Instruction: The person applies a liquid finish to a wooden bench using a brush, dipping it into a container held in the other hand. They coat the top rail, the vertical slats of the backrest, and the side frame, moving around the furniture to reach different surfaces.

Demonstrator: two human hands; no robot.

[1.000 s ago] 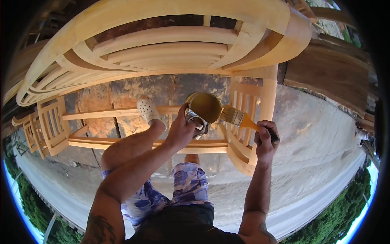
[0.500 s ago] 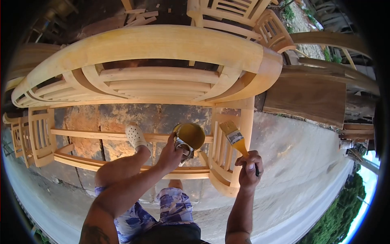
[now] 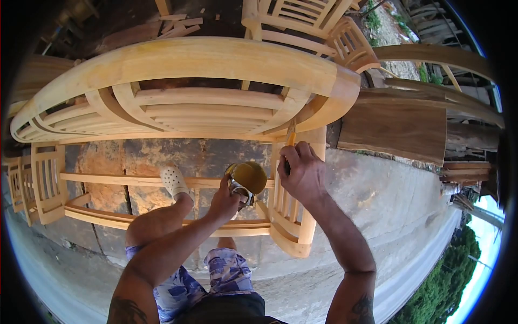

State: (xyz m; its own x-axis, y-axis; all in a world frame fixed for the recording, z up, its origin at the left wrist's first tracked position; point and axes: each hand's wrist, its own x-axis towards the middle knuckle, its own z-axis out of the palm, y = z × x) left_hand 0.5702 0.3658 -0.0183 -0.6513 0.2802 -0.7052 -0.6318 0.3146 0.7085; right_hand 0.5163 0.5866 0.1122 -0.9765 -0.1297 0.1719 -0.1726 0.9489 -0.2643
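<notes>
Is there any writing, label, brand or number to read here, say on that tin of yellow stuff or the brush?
None can be read.
The tin in the left hand shows no legible label.
The brush in the right hand is mostly hidden.
The shorts bear only a pattern.
The forearm tattoos are too blurred to tell.

Tilted varnish tin; brush — upright

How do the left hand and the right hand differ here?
The left hand holds a small metal can of yellow-brown liquid; the right hand holds a wooden-handled paintbrush. The left hand is lower; the right hand is higher, by the pale slatted wooden chair. Both are bare.
</notes>
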